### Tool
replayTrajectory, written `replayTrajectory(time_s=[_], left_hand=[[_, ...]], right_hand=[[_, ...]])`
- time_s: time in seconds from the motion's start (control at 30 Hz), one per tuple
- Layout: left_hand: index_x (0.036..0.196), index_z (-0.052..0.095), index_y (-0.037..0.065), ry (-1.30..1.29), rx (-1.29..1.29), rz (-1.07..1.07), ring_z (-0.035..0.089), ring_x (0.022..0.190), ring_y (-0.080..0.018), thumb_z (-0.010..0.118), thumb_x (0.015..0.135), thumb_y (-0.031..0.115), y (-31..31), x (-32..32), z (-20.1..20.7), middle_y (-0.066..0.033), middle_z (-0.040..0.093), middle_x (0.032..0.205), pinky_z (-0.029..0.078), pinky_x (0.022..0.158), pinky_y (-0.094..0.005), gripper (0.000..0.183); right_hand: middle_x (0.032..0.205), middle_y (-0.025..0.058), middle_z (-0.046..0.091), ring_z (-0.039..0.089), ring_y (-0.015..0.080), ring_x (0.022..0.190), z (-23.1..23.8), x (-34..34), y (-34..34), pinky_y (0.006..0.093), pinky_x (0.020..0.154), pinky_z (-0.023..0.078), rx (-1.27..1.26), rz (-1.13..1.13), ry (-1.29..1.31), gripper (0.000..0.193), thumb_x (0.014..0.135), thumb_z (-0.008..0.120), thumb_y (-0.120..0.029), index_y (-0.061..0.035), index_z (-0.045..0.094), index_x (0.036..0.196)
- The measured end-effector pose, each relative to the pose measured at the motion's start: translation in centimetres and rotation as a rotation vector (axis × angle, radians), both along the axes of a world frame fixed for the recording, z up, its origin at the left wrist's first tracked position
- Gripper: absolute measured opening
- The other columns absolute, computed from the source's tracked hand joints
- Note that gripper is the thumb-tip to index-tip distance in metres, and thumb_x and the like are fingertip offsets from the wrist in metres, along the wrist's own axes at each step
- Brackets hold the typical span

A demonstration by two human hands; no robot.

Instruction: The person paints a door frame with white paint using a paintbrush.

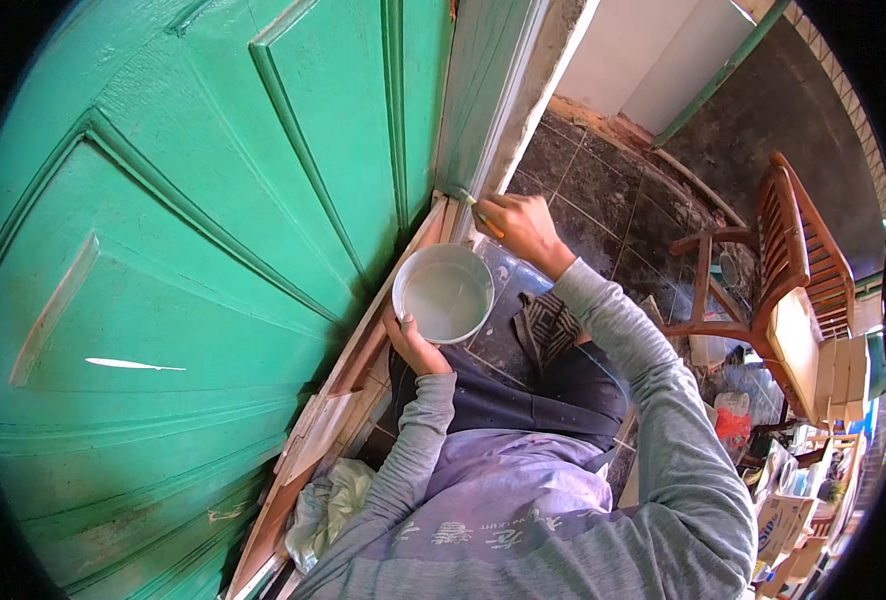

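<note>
My left hand (418, 348) holds a round white tub (441, 256) from its lower left side, thumb on the outside near the rim. Pale, cloudy liquid lies in the tub. To the upper right, my right hand (523, 230) is closed round a small paintbrush (471, 200) with a yellow-orange handle. Its bristle end is at the lower part of the pale grey-green door frame (483, 110), apparently touching it. A green panelled door (203, 230) fills the left side, close to the tub.
A wooden armchair (788, 250) stands on the dark tiled floor (603, 190) at right. Boxes, a cardboard carton (783, 525) and clutter lie below it. A patterned dark cloth (545, 328) is by my knees. Crumpled plastic (331, 505) lies beside the wooden sill (308, 435).
</note>
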State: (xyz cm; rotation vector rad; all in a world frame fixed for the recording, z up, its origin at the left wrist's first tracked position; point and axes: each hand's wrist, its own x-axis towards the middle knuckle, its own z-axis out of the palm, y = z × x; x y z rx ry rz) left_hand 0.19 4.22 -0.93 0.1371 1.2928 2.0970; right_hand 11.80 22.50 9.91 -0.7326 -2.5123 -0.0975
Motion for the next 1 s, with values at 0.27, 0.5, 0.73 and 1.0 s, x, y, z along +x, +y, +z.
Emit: replayTrajectory(time_s=[0.27, 0.5, 0.73, 1.0], left_hand=[[0.129, 0.042, 0.0, -0.133, -0.01, -0.04, 0.058, 0.109, -0.0302, 0.049, 0.085, 0.03, -0.8, 0.4, 0.3, -0.0187, 0.052, 0.122, 0.053, 0.084, -0.0416, 0.053], [0.13, 0.042, 0.001, -0.095, -0.019, -0.048, 0.059, 0.108, -0.0307, 0.048, 0.085, 0.029, -1.0, 0.4, 0.2, -0.0196, 0.052, 0.122, 0.054, 0.083, -0.0414, 0.053], [0.132, 0.041, 0.001, -0.096, -0.001, -0.056, 0.059, 0.108, -0.0295, 0.049, 0.086, 0.032, -0.9, 0.6, 1.2, -0.0195, 0.052, 0.122, 0.053, 0.085, -0.0403, 0.056], [0.132, 0.042, 0.002, -0.076, 0.026, -0.062, 0.057, 0.11, -0.0301, 0.05, 0.085, 0.034, -1.4, 0.4, 1.0, -0.0196, 0.051, 0.123, 0.052, 0.085, -0.0431, 0.058]], right_hand=[[0.073, 0.0031, 0.062, 0.062, 0.019, 0.062, 4.4, 0.3, -1.5, 0.0332, 0.052, 0.051, 0.149, 0.045, -0.03, 0.011, 0.078, 0.069, -0.014, -0.0078, 0.062, 0.085], [0.069, 0.0044, 0.058, 0.062, 0.0231, 0.06, 3.1, -0.4, 0.0, 0.0376, 0.051, 0.05, 0.089, 0.014, -0.058, 0.013, 0.078, 0.066, -0.017, -0.0098, 0.055, 0.079], [0.067, 0.0039, 0.055, 0.059, 0.0204, 0.059, 3.1, -0.8, -1.9, 0.0348, 0.051, 0.05, 0.117, 0.126, -0.115, 0.009, 0.078, 0.065, -0.013, -0.0078, 0.058, 0.079], [0.068, 0.0015, 0.058, 0.06, 0.0152, 0.058, 8.9, 0.4, -1.1, 0.0322, 0.049, 0.05, 0.305, -0.018, 0.017, 0.011, 0.08, 0.067, -0.015, -0.0106, 0.06, 0.085]])
